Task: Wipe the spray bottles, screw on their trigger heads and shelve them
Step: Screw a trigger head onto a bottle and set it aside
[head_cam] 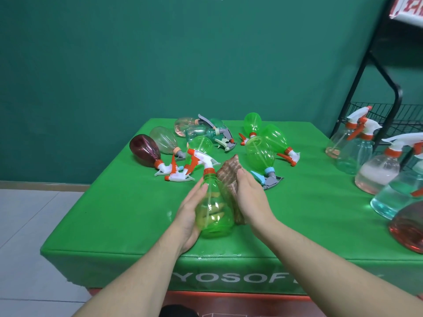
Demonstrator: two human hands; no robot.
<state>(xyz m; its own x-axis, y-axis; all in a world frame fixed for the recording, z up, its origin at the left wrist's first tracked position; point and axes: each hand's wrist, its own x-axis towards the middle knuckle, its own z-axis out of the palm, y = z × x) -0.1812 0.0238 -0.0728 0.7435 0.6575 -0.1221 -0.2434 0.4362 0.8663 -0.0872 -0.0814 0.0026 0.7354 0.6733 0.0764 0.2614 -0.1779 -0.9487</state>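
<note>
Now green bottle (214, 209) between hands: left (191, 216), right (251, 200).

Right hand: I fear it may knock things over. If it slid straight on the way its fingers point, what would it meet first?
Probably the white trigger head of the green bottle both hands hold; depth is unclear.

Left hand (191, 216) cupped in curled grip; right hand (251, 197) flat, fingers straight, forearms converging.

Two bare forearms rise from the lower frame; left hand (188, 216) and right hand (250, 197) wear no gloves, rings or sleeves.
</note>
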